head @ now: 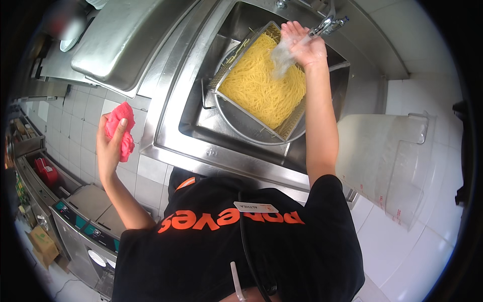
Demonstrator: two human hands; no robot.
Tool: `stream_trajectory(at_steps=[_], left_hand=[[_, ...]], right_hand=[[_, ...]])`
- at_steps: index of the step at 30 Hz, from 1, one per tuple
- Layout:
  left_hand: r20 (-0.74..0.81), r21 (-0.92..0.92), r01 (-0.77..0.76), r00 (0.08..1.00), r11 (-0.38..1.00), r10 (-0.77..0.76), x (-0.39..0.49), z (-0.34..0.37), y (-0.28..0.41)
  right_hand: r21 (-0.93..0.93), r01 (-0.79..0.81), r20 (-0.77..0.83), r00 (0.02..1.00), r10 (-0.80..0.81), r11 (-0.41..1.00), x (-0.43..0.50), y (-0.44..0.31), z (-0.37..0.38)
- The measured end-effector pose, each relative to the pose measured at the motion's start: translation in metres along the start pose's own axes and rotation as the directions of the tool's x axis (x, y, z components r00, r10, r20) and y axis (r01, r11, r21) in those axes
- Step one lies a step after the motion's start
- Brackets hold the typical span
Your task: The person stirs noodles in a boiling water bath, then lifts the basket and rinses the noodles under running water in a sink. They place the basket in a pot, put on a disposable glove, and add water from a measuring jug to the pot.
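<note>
My left hand (109, 145) grips a crumpled pink cloth (121, 130), held out over the tiled floor to the left of the sink. At the far side of the sink, my right hand (305, 49) is turned palm up under the metal faucet (320, 28). Running water (283, 56) strikes the palm and splashes onto yellow noodles (260, 83). The noodles fill much of a rectangular perforated metal basket (290, 132). That basket rests tilted across a round metal bowl (241, 124) in the stainless steel sink (192, 124). My right forearm covers part of the basket's right side.
A large metal cover or pan (117, 41) stands on the counter at upper left. Right of the sink is a big translucent plastic container (377, 162) with volume marks. Kitchen equipment with control panels (85, 226) lines the lower left. A cardboard box (43, 241) sits beyond it.
</note>
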State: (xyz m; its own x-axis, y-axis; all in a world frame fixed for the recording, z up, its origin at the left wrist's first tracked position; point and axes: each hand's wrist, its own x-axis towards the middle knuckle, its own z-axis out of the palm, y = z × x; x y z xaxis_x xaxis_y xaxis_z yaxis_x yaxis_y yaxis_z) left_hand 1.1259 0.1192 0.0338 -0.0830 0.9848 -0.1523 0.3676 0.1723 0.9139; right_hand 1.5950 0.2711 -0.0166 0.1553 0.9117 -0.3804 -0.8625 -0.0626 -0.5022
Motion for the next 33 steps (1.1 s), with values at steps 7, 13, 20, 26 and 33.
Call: stream_trajectory(at_steps=[7,13,20,26,33], left_hand=[[0.003,-0.038,0.015,1.000,0.999,-0.015,-0.019,-0.010,-0.005],[0.037,-0.109,-0.031,0.999,0.994,0.036,-0.028,-0.010,-0.006],[0.002,-0.081,-0.053,0.999,0.995,0.053,-0.039,-0.024,-0.008],[-0.045,-0.079,-0.055,0.998,0.995,0.052,-0.055,-0.032,-0.013],[0.017,-0.131,-0.019,1.000,0.991,0.022,-0.060,-0.026,-0.016]], right_hand=[[-0.228,-0.132,0.123,0.979,0.163,0.965,-0.030,-0.009,0.019],[-0.211,-0.035,0.086,0.995,0.054,0.977,-0.029,-0.010,0.014],[0.296,-0.021,0.089,0.996,-0.006,0.955,0.006,-0.020,-0.010],[-0.323,0.045,0.385,0.919,0.088,0.945,0.001,0.030,-0.013],[-0.653,-0.115,-0.019,0.991,0.136,0.748,-0.019,0.051,-0.016]])
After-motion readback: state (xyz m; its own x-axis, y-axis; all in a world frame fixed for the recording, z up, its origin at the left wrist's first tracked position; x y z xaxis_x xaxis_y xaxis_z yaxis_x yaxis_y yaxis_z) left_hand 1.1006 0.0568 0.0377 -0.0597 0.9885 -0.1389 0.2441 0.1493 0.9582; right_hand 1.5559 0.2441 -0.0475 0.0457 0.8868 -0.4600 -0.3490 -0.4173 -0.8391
